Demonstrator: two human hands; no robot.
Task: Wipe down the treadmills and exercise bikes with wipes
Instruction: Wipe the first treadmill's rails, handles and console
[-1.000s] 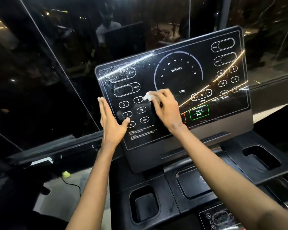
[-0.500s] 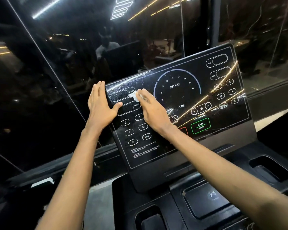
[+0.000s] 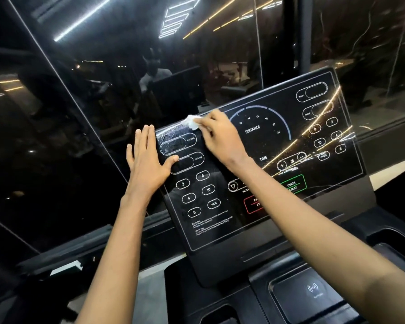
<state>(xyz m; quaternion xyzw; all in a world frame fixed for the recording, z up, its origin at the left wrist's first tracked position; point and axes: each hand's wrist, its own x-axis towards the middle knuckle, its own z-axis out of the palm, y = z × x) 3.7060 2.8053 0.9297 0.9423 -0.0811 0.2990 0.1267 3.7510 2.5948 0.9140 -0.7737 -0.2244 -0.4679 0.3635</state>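
Observation:
The treadmill's black glossy console panel (image 3: 262, 206) tilts up in front of me, printed with white buttons and a DISTANCE dial. My right hand (image 3: 220, 139) pinches a small white wipe (image 3: 191, 121) against the panel's top left edge, above the CALORIE window. Wet streaks show on the glass around that window. My left hand (image 3: 147, 157) lies flat with straight fingers along the panel's left edge, its thumb resting on the glass by the INCLINE window.
A dark glass wall (image 3: 80, 113) stands right behind the console, reflecting ceiling lights and a person. Below the panel the black treadmill deck has a wireless-charging pad (image 3: 313, 291) and a recessed cup holder (image 3: 393, 251) at the right.
My right hand has carried the wipe from the panel's middle up and left to the top left edge. My left hand has slid up the left edge. The view has tilted upward.

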